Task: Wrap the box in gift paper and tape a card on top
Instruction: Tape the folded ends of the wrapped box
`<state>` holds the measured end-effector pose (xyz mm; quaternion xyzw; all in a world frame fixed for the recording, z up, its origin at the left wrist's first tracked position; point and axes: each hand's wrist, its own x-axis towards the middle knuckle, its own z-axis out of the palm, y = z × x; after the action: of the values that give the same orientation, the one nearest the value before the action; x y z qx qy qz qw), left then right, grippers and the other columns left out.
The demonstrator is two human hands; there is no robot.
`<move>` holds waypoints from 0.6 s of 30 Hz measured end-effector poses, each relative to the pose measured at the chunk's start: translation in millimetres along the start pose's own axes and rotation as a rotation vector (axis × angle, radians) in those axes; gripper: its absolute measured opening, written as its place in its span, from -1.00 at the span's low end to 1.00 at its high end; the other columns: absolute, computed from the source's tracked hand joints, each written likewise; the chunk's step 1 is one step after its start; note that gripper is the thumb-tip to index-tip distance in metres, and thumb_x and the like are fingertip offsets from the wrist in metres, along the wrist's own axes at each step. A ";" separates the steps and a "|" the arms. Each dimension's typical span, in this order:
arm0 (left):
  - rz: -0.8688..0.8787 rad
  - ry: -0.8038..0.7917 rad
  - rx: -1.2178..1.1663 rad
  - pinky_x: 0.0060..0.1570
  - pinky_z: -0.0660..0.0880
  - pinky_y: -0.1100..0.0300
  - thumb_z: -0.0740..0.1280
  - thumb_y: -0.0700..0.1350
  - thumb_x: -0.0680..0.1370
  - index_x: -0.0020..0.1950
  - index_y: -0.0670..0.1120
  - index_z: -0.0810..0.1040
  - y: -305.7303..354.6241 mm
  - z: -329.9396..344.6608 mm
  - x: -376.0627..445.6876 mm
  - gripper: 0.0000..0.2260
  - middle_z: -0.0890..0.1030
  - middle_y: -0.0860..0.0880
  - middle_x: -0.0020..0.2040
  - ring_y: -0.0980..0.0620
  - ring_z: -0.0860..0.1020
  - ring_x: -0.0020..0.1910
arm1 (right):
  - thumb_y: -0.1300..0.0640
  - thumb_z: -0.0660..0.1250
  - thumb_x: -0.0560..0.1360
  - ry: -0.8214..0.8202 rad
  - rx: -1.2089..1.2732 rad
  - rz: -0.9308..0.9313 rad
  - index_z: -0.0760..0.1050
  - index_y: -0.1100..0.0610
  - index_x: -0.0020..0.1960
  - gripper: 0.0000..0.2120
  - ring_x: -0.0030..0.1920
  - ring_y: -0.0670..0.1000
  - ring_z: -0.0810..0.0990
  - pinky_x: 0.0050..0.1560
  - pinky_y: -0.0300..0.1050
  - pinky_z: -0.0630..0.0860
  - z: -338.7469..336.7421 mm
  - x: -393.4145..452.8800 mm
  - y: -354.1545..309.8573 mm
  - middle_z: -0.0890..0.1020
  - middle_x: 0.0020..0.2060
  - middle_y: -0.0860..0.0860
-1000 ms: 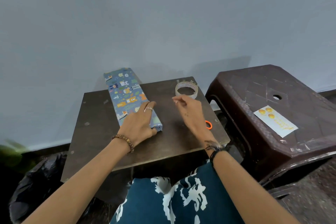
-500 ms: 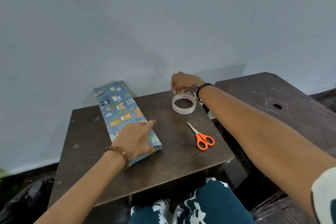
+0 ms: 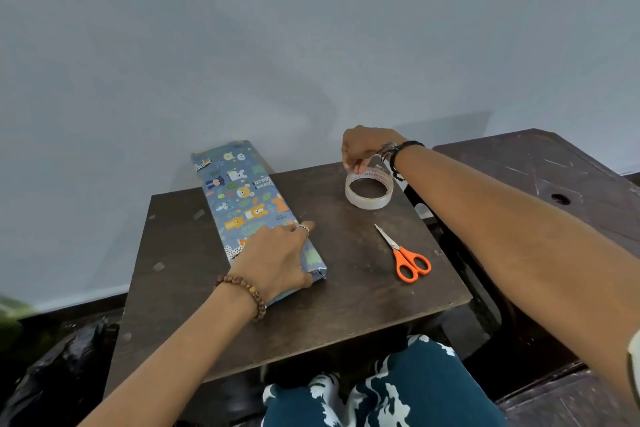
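Observation:
A long box (image 3: 242, 198) wrapped in blue animal-print paper lies on the small dark table (image 3: 346, 288), its far end reaching past the table's back edge. My left hand (image 3: 277, 262) lies flat on the box's near end. A roll of clear tape (image 3: 369, 188) lies flat at the table's back right. My right hand (image 3: 363, 149) reaches over it and pinches the tape at the roll's far rim. No card is in view.
Orange-handled scissors (image 3: 405, 255) lie shut on the table's right side, blades pointing toward the tape. A dark plastic stool (image 3: 540, 170) stands to the right. A black bag (image 3: 52, 374) sits at lower left. A plain wall rises right behind the table.
My right hand has gone from above the table's middle to the tape roll's far edge and pinches it. The view has shifted, so the card on the stool has left the frame. The left hand stays on the box.

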<state>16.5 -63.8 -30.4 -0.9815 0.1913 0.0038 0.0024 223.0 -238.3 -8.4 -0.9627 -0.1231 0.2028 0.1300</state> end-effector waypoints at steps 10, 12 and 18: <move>0.001 0.000 -0.001 0.02 0.42 0.17 0.27 0.15 0.48 0.53 -0.01 0.05 0.6 -0.5 -0.5 -0.30 0.43 -0.02 0.33 -0.06 0.50 0.12 | 0.41 0.20 0.44 0.099 -0.118 -0.072 0.57 0.27 -0.13 -0.81 -0.40 0.01 0.58 -0.14 -0.08 0.57 6.1 -5.3 -3.7 0.59 -0.36 0.02; -0.001 -0.005 0.002 0.02 0.42 0.15 0.26 0.15 0.48 0.53 -0.01 0.04 0.9 -0.5 -0.6 -0.29 0.42 -0.02 0.35 -0.07 0.50 0.12 | 0.40 0.19 0.45 0.107 -0.150 -0.099 0.55 0.26 -0.14 -0.82 -0.44 -0.05 0.51 -0.24 -0.17 0.51 6.6 -7.8 -5.9 0.56 -0.36 0.01; -0.011 -0.014 -0.008 0.03 0.41 0.17 0.26 0.15 0.48 0.52 0.00 0.05 1.1 -1.3 -0.8 -0.31 0.44 -0.02 0.31 -0.07 0.49 0.12 | 0.40 0.15 0.46 0.115 -0.223 -0.131 0.46 0.19 -0.23 -0.80 -0.50 -0.01 0.50 -0.41 -0.25 0.40 7.8 -12.1 -9.8 0.49 -0.46 -0.01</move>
<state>15.3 -64.6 -29.1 -0.9825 0.1858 0.0112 -0.0001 207.2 -231.1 -8.1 -0.9711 -0.1998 0.1235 0.0417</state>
